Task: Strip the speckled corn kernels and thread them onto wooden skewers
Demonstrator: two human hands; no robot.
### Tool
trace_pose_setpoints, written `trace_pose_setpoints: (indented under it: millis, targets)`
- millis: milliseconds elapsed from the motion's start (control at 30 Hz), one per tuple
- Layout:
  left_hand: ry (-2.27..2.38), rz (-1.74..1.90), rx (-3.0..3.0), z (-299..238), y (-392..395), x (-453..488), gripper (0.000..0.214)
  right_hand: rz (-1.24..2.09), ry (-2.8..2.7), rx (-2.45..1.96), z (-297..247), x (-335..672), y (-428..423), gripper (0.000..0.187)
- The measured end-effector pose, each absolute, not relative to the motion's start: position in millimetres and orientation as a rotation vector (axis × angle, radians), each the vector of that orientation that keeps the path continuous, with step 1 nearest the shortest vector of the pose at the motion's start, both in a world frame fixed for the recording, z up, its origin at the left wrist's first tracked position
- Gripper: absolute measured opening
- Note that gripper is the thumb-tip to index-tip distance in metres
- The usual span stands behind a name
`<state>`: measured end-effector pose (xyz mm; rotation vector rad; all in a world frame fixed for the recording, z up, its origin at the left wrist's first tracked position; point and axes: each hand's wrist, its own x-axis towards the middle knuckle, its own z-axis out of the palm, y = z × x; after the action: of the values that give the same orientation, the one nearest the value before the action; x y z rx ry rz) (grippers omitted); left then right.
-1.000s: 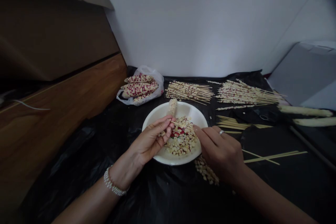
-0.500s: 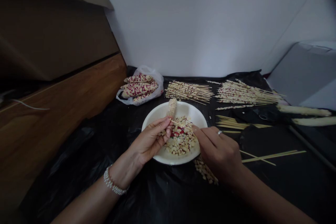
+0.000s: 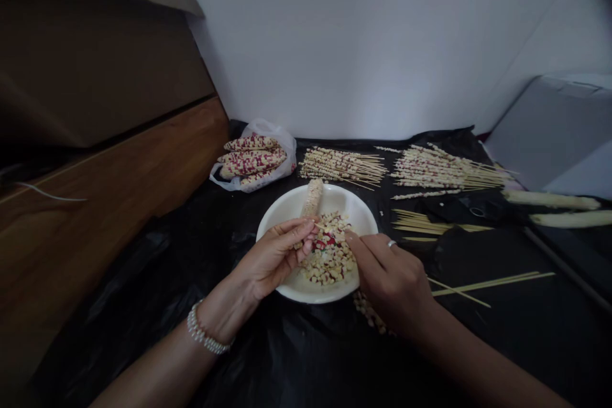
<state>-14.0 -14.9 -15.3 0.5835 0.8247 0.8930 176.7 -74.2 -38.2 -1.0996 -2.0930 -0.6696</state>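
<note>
My left hand [image 3: 282, 248] is closed in a pinch over the left side of a white bowl [image 3: 275, 213], its fingertips around a small pale corn kernel. Over the bowl's right side, my right hand [image 3: 392, 271] grips a thin bamboo skewer [image 3: 459, 291], whose tail sticks out behind the hand. The skewer's front end points toward my left fingertips; kernels on it are hard to make out. Loose corn kernels [image 3: 327, 266], pale with some dark red, lie in the bowl. A stripped corn cob [image 3: 313, 196] leans at its far rim.
Speckled corn ears [image 3: 253, 158] sit in a plastic bag at the back left. Two piles of kernel-threaded skewers [image 3: 339, 164] [image 3: 425, 169] lie along the wall. Bare skewers [image 3: 421, 222] are at right, near two pale stalks [image 3: 554, 199]. Black plastic sheeting [image 3: 191, 255] covers the surface.
My right hand has moved slightly left, closer to my left hand, and the skewer's tail has shifted with it. The left hand stays pinched in nearly the same place.
</note>
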Motion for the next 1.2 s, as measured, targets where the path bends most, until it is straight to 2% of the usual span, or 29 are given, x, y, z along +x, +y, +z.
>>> trace_pose_setpoints:
  millis: [333, 567, 767, 1067, 1200]
  targets:
    - [0.792, 0.843, 0.549, -12, -21, -10, 0.015, -0.670, -2.120, -1.117, -34, 174, -74, 0.030]
    - [0.671, 0.833, 0.490, -11, -16, -18, 0.054, -0.737, -2.089, -1.137, -39, 184, -70, 0.029]
    - [0.698, 0.843, 0.542, -10, -16, -17, 0.034, -0.724, -2.095, -1.133, -41, 183, -69, 0.031]
    - [0.783, 0.947, 0.412, -14, -13, -19, 0.023, -0.677, -2.101, -1.076, -42, 184, -71, 0.031]
    - [0.764, 0.920, 0.392, -12, -13, -19, 0.028, -0.663, -2.109, -1.075, -41, 183, -70, 0.031]
